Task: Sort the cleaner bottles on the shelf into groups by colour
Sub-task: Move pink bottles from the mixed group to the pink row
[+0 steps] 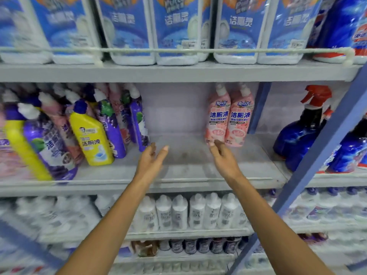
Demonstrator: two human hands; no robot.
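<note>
Two pink cleaner bottles (228,116) stand upright side by side at the back right of the middle shelf (178,183). On the shelf's left a mixed cluster leans rightward: a yellow bottle (90,135) with a blue cap in front, purple bottles (113,124) and pink ones (59,124) behind it. My left hand (152,159) reaches over the bare middle of the shelf with straight fingers, holding nothing. My right hand (224,157) is relaxed just below the left pink bottle's base; whether its fingertips touch it I cannot tell.
Blue spray bottles (297,132) with red triggers stand in the bay to the right, behind a blue upright (321,151). Large blue-and-white jugs (178,30) fill the shelf above behind a rail. White bottles (178,213) line the shelf below.
</note>
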